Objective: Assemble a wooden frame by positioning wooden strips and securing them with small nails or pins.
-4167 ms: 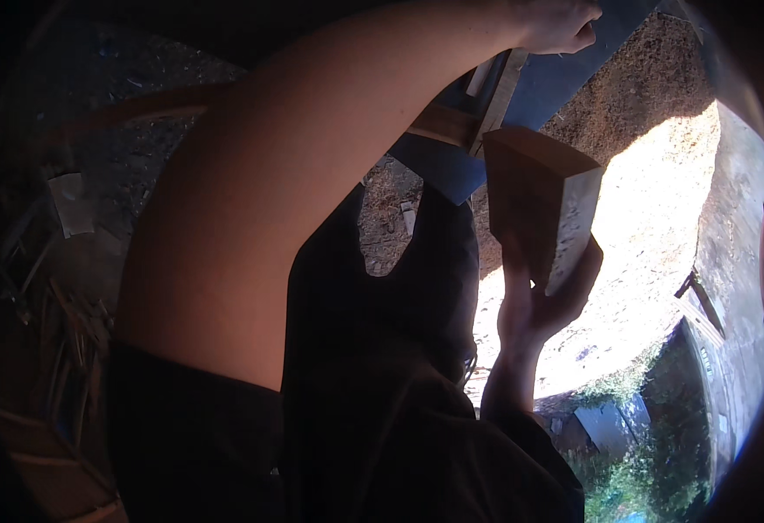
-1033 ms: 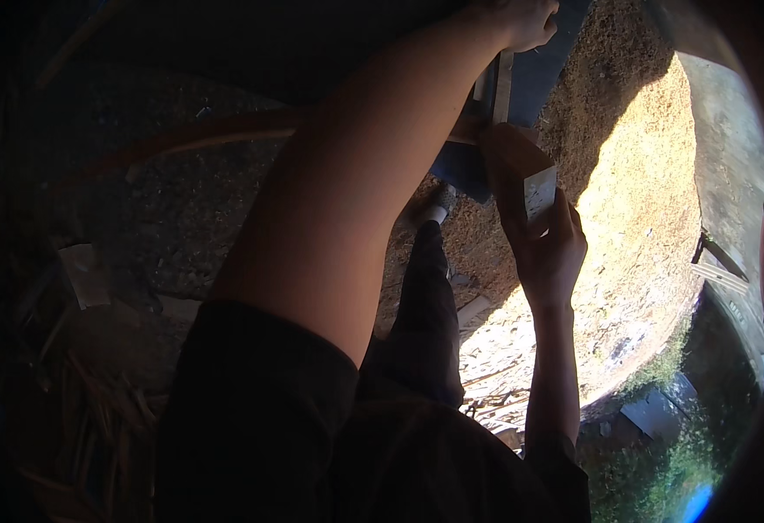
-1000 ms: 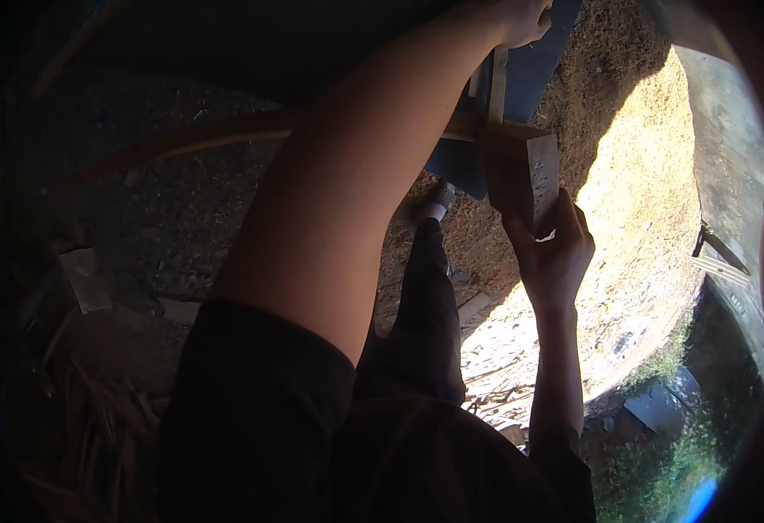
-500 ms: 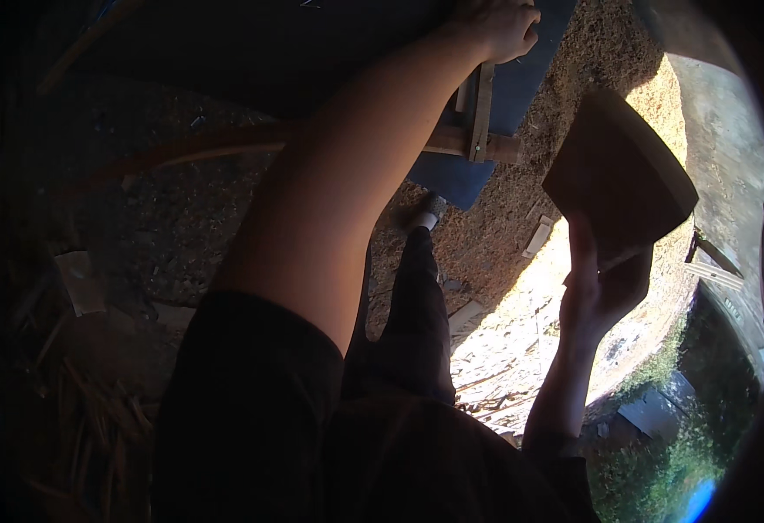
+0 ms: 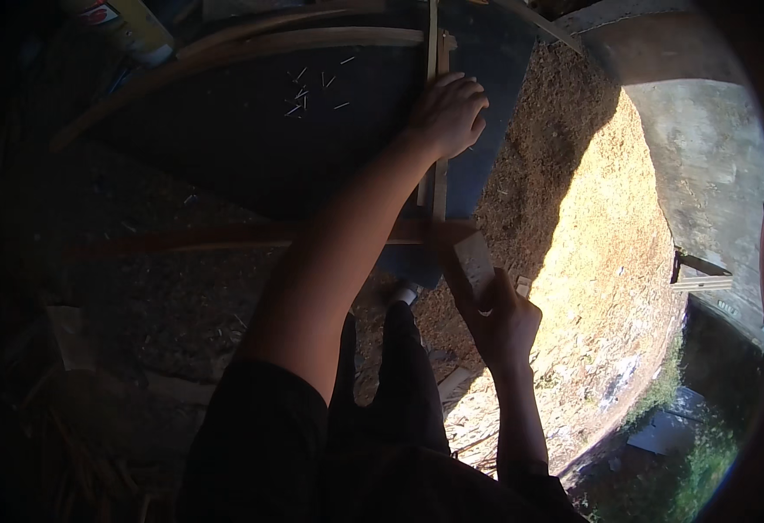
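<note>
With your left hand [image 5: 449, 113] curled over the wooden strips [image 5: 440, 187] on the dark desk [image 5: 312, 161], its grip unclear, and your right hand [image 5: 506, 329] clasping the wooden block [image 5: 473, 260] near their closer end, brace the strips firmly and hold the block square.

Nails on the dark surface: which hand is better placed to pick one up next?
Probably the left hand: it rests nearer the nails, on the wooden strips, while the right hand grips a wooden block.
</note>
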Demonstrator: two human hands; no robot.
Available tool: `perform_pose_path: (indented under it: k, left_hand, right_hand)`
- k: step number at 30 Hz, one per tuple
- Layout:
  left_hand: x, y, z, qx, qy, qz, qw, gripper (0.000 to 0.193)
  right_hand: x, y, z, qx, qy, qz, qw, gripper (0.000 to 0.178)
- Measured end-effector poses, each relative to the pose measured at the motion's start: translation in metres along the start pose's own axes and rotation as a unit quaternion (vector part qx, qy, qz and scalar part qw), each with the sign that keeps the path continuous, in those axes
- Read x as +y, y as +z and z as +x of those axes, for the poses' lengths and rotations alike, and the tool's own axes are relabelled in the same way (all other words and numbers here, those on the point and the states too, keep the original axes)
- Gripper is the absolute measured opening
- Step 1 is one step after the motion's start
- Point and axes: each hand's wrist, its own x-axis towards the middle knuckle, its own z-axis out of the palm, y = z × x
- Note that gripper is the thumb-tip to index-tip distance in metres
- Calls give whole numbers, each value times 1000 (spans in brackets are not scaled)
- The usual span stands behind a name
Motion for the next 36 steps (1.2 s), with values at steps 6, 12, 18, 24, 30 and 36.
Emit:
perform_pose_path:
  k: [6, 12, 18, 24, 30, 36]
  left_hand:
    - [-2, -9, 2, -16, -30, -28, 999, 29]
    - [-2, -14, 0, -15, -33, -51, 998, 34]
    - [6, -26, 1, 79, -131, -20, 988, 60]
    - [13, -35, -5, 65, -197, -7, 978, 64]
    - [23, -36, -8, 36, -259, 58, 963, 58]
    - [25, -35, -4, 16, -274, 63, 959, 59]
  right_hand:
    - [18, 1, -16, 44, 41, 149, 987, 37]
    - [39, 2, 23, 99, 61, 246, 962, 44]
    - [21, -23, 153, 143, 2, 325, 935, 48]
    - [21, -24, 265, 126, -79, 251, 956, 48]
    - [3, -49, 297, 128, -137, 192, 963, 47]
    - [11, -38, 317, 176, -223, 142, 948, 49]
